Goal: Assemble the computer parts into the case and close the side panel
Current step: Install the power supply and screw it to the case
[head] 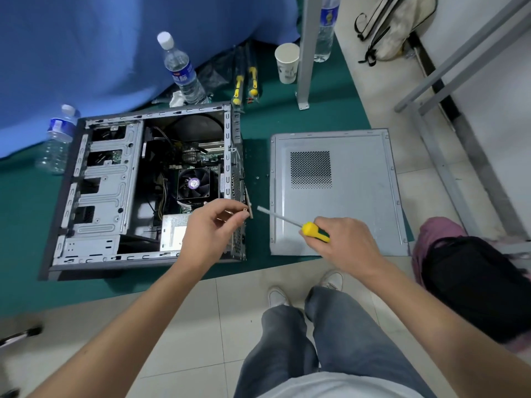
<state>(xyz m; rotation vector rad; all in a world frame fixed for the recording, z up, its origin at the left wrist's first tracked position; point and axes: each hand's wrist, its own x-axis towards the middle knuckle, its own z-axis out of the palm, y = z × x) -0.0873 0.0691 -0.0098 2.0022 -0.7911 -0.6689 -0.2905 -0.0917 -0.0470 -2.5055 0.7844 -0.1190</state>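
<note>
- The computer case [103, 193] lies on its side on the green mat [258, 122], open face up, with the fan [193, 183] and boards visible inside.
- My left hand [211, 225] is at the case's rear edge, near its lower corner. Its grip is pinched together on a small part [244, 210], seemingly a screw, beside a slim metal bracket [248, 205] standing at that edge. The part is too small to identify with certainty.
- My right hand [349, 244] is on the side-panel side of the case. Its grip is clamped round the yellow handle of the screwdriver [290, 222].
- Key relation: the screwdriver's shaft runs from my right hand up and left towards the case's rear edge. Its tip stands just short of the pinched part, with a small gap between them. The shaft's long axis points nearly straight at that spot.
- Judgement: the left hand is the nearer to the fixing point and must steady the part while the right closes the gap along the shaft's line.
- The side panel [336, 193] lies flat, well apart from the case's rear edge, not yet fitted.
- Risk, as I judge it: the part slipping into the case.
</note>
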